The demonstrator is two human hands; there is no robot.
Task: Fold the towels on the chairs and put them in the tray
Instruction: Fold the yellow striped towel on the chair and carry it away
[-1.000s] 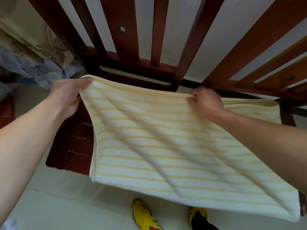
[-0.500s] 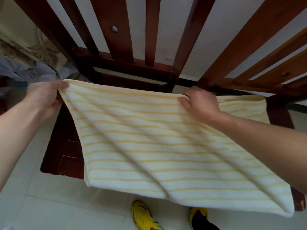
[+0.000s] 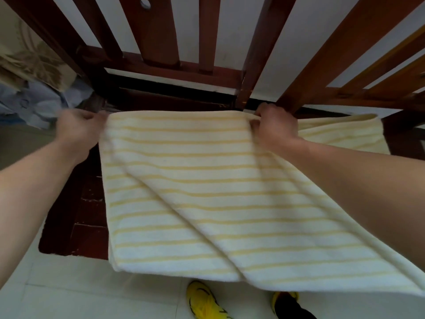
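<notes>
Both my hands are on the towel's (image 3: 207, 203) far edge. The left hand (image 3: 78, 132) pinches the far left corner with its fingers curled on the cloth; it is motion-blurred, so I can't make out finger detail. The right hand (image 3: 276, 127) is clamped on the same edge, fingers curled over a bunched fold, and a stretch of towel runs on past it to the right.

The towel is cream with yellow stripes. It spreads from the two grips back toward me over the dark wooden chair (image 3: 76, 215) seat, with a diagonal crease running from the left grip. I can't tell if it touches the seat.

- Chair back slats stand just beyond both hands.
- A second chair frame (image 3: 368, 54) is beyond the right hand.
- Yellow shoes (image 3: 202, 300) are on the tiled floor (image 3: 69, 295) below the towel's near edge.
- Patterned cloth (image 3: 34, 63) lies left of the left hand.
</notes>
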